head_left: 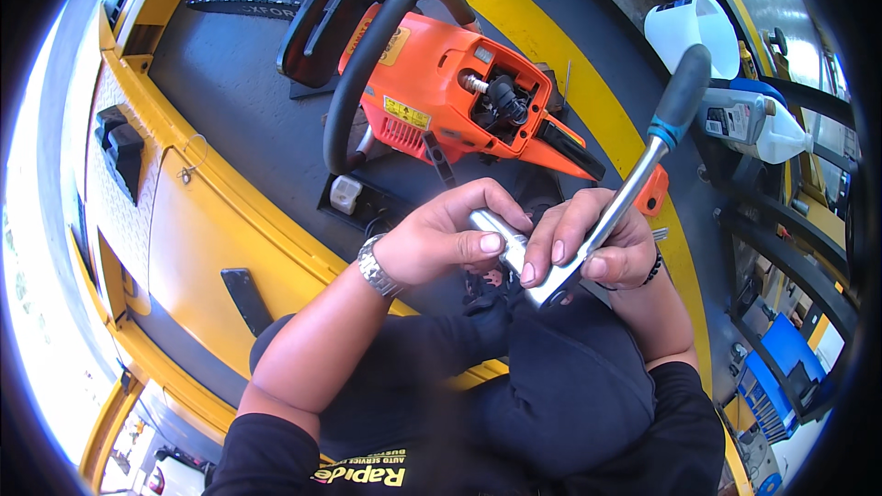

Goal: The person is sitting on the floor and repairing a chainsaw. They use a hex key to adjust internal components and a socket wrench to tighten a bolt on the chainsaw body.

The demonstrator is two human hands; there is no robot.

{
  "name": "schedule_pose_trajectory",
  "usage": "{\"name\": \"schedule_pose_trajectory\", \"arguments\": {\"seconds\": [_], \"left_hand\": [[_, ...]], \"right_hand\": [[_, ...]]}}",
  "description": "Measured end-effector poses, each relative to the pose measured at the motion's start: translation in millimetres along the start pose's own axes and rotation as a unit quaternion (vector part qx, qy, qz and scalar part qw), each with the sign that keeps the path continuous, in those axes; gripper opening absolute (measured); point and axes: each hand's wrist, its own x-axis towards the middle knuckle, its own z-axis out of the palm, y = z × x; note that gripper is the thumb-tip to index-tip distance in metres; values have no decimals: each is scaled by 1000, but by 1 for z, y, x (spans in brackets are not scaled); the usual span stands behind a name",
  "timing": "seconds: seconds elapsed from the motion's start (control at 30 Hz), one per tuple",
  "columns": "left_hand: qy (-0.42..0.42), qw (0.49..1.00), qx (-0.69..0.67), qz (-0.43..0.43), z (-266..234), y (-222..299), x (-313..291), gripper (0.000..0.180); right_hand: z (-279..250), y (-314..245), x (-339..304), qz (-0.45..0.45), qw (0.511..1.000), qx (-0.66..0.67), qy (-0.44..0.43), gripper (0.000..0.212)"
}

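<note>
My left hand (pixel 441 231) wears a metal-band watch and grips a long silver socket (pixel 493 223) between thumb and fingers. Its lower end meets the head of a ratchet wrench (pixel 630 186), which my right hand (pixel 599 237) pinches at the head and shaft. The ratchet's dark grey and teal handle points up and right. Just beyond my hands lies an orange chainsaw (pixel 441 73) with its top cover off. A spark plug (pixel 472 84) shows in the exposed engine bay beside a black rubber boot (pixel 506 97). Whether the socket is fully seated on the ratchet I cannot tell.
A dark phone (pixel 244 299) rests on the yellow metal ledge (pixel 211 262) at left. White jug (pixel 695 29) and grey bottle (pixel 740 118) stand at right by a black rack (pixel 781 253). An orange piece (pixel 653 191) lies on the yellow floor stripe (pixel 684 266). The saw's bar points far left.
</note>
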Motion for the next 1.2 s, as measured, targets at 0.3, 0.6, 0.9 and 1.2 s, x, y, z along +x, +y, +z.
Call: {"name": "schedule_pose_trajectory", "arguments": {"seconds": [0.3, 0.6, 0.9, 1.2], "left_hand": [[24, 994, 105, 15, 5, 10, 2, 33], [-15, 995, 91, 35, 3, 6, -1, 34], [132, 959, 250, -22, 16, 5, 9, 29], [184, 875, 437, 97, 19, -1, 20, 22]], "right_hand": [[10, -20, -9, 51, 994, -76, 60, 39], [22, -26, -3, 34, 993, -44, 106, 79], [6, -11, -4, -46, 888, -439, 128, 15], [-9, 0, -10, 26, 901, -351, 254, 26]]}}
